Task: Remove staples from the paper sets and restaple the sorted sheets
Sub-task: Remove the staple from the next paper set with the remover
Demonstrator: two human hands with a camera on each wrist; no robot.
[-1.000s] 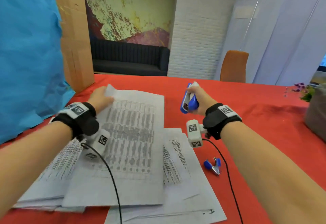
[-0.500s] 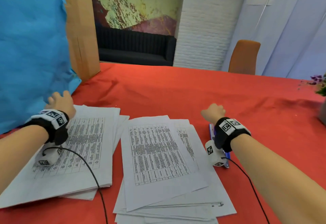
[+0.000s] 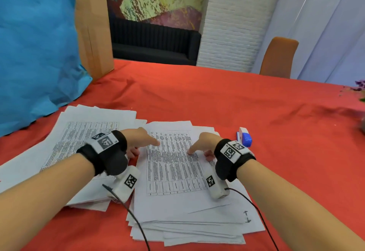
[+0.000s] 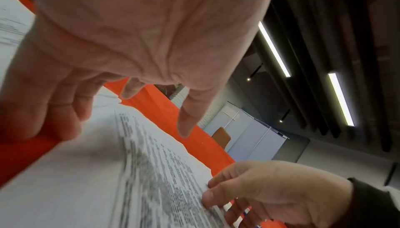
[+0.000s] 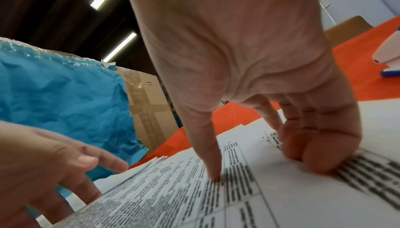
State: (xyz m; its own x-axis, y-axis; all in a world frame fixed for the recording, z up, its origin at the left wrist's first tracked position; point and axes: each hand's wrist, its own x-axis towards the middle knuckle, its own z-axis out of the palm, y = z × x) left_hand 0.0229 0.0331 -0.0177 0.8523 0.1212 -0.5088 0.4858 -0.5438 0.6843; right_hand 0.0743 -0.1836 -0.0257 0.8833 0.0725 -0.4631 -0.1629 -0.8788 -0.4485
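Two piles of printed sheets lie on the red table (image 3: 237, 102): a left pile (image 3: 79, 142) and a middle pile (image 3: 171, 173). My left hand (image 3: 138, 141) is at the middle pile's left edge, thumb over the top set and fingers curled at and under the edge. In the right wrist view, my right hand (image 5: 238, 60) holds the right side of the top set (image 5: 238, 197). Its thumb presses on the print and its fingers are curled. The blue and white stapler (image 3: 244, 138) lies on the cloth just right of that hand, touched by neither hand.
A large blue paper-covered shape (image 3: 35, 43) and a cardboard box (image 3: 92, 23) stand at the back left, close to the left pile. An orange chair (image 3: 278, 57) stands beyond the table. Purple flowers (image 3: 360, 86) sit at the right edge. Wrist cables trail over the papers.
A second ago my right hand held the stapler up; it has since laid it on the table. Both hands have moved inward from the sides onto the middle pile's top set.
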